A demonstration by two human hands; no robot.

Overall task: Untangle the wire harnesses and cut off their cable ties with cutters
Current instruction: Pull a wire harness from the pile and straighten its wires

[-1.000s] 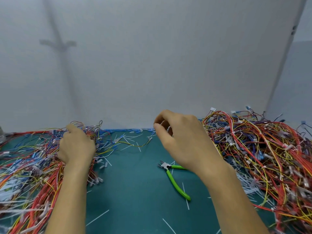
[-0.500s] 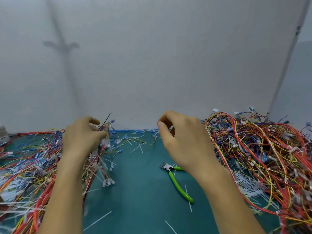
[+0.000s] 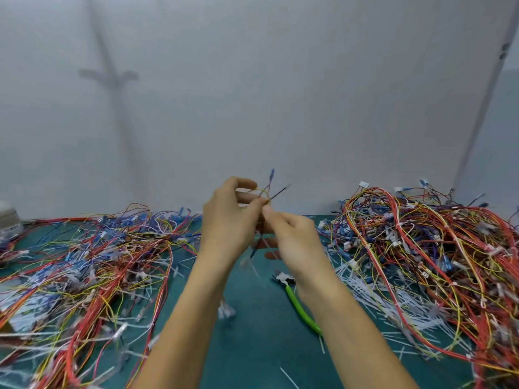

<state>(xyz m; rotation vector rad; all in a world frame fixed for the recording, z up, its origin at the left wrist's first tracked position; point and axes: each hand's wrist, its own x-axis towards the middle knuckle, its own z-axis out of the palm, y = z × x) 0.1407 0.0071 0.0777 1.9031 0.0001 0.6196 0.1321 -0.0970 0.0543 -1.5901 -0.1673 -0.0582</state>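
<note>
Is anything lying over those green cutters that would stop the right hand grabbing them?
Nothing visible lies on the green cutters; they rest on the mat below the right hand. That hand is busy, pinching a small harness with the left hand.

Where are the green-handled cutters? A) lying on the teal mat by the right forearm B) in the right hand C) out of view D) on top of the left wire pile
A: the green-handled cutters lie flat on the teal mat, untouched, while the left hand and right hand both pinch a small multicoloured wire harness above it.
</note>
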